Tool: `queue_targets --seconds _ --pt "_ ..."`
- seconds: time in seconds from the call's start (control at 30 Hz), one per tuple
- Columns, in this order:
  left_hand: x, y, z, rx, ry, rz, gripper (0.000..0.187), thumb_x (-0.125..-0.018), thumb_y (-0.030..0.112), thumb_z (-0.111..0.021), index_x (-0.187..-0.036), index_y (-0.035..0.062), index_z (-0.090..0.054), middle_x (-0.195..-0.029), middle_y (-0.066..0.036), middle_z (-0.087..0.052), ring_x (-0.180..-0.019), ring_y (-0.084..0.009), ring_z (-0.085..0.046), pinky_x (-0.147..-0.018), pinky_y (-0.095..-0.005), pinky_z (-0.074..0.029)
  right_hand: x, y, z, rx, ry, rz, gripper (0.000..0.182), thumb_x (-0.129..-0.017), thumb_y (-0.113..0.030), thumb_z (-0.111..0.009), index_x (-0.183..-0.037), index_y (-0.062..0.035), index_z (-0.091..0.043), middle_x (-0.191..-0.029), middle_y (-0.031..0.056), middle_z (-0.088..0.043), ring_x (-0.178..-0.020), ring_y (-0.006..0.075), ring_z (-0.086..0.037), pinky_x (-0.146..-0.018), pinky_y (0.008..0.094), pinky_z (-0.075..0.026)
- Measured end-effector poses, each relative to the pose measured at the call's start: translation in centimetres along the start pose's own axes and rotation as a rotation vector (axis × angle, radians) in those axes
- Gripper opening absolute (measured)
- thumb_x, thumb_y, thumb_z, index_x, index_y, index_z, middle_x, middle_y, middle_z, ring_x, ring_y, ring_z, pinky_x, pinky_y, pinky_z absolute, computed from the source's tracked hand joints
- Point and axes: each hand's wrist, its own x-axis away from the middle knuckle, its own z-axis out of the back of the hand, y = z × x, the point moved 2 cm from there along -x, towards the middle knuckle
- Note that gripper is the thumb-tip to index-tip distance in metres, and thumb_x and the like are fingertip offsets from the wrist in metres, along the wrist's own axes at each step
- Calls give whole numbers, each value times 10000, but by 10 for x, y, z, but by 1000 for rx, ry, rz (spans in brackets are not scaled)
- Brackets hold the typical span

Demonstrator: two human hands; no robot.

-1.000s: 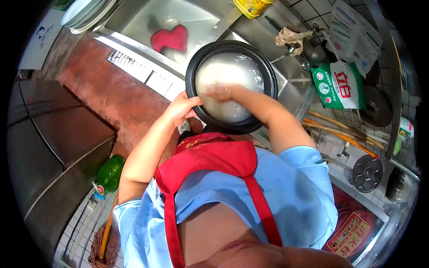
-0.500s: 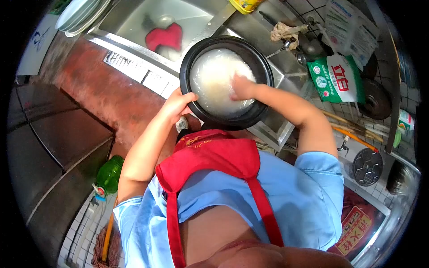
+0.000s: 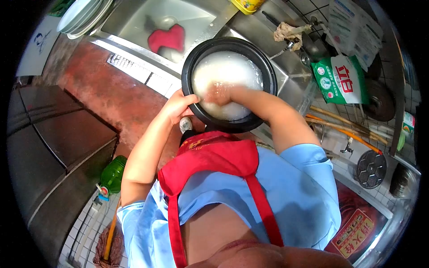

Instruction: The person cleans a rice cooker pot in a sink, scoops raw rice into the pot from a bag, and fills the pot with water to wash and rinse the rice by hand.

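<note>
A round black pot (image 3: 269, 76) full of cloudy white water (image 3: 243, 67) rests at the front of the sink. Pale matter, perhaps rice, shows through the water on its left side. My left hand (image 3: 180, 106) grips the pot's left rim, thumb over the edge and the other fingers out of sight beneath. Inside the pot, my right hand (image 3: 218, 94) is dipped in the water left of the middle; its fingers are blurred and covered by the liquid.
Behind the pot is a steel sink basin (image 3: 134, 29) with water and a red cloth (image 3: 167, 39) in it. A tap (image 3: 290, 43) and a green-and-white bag (image 3: 342, 80) are at the right. Plates (image 3: 80, 18) are stacked at upper left, and a green bottle (image 3: 113, 174) is lower left.
My right hand has swept from the right side of the pot toward its left, going deeper into the water. My left hand keeps its grip on the rim.
</note>
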Motion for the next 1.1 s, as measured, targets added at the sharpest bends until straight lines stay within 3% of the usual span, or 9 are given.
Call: queue_targets --seconds 0.2,0.33,0.47,0.5,0.63,0.83,0.93,1.03,1.1 --pt "6 2 -4 48 94 -45 312 -738 57 -573 -1018 -55 -491 -780 -78 -584 -595 -143 -593 -527 -257 -536 16 22 25 -280 144 -140 523 -785 -149 -462 -1303 -186 -395 -1323 96 -406 -1191 266 -411 -985 393 -316" --pt "5 0 -2 45 54 -39 326 -740 53 -570 -1036 -56 -486 -809 -86 -593 -631 -148 -607 -560 -269 -546 52 30 46 -444 58 -634 471 -801 -182 -480 -1269 -159 -433 -1320 85 -408 -1177 255 -424 -958 358 -350" --pt "4 2 -6 62 86 -62 332 -740 51 -569 -1041 -54 -477 -808 -78 -588 -619 -138 -599 -540 -261 -539 81 30 36 123 296 -423 424 -754 -305 -571 -1107 -71 -535 -1150 144 -530 -1075 327 -486 -902 410 -398" --pt "5 2 -8 60 102 -69 332 -740 51 -569 -1041 -53 -475 -806 -75 -586 -612 -134 -595 -531 -257 -536 89 25 34 52 362 -416 474 -693 -281 -635 -1044 15 -520 -990 199 -544 -931 358 -527 -847 405 -422" --pt "5 1 -7 52 97 -81 332 -743 57 -569 -1044 -44 -473 -797 -65 -580 -597 -119 -584 -505 -241 -522 98 -3 35 -165 -45 -585 535 -659 -307 -669 -1024 52 -516 -1019 264 -501 -902 371 -531 -813 411 -440" --pt "6 1 -4 20 86 -71 317 -742 55 -563 -1033 -43 -483 -804 -70 -582 -609 -120 -588 -514 -240 -524 67 -44 -5 -229 -58 -495 518 -647 -252 -675 -1026 42 -479 -1002 286 -496 -909 387 -534 -766 425 -454" --pt "4 0 -1 3 85 -54 310 -741 55 -562 -1023 -50 -487 -809 -76 -583 -616 -123 -591 -522 -241 -528 50 -65 25 -293 120 -375 368 -727 -199 -590 -993 22 -465 -1009 252 -511 -927 386 -530 -754 423 -454" --pt "3 -1 2 -10 70 -38 308 -740 58 -563 -1019 -52 -490 -810 -77 -584 -626 -125 -593 -526 -239 -529 28 -58 24 -767 405 -508 187 -778 -143 -492 -915 -16 -491 -1024 202 -528 -950 370 -525 -744 415 -456" --pt "2 -3 7 -40 78 -22 313 -736 58 -565 -1020 -50 -490 -808 -76 -581 -631 -125 -592 -529 -237 -529 17 -41 15 -193 506 -197 186 -792 -158 -470 -929 -43 -520 -1058 165 -536 -982 347 -522 -760 418 -450"
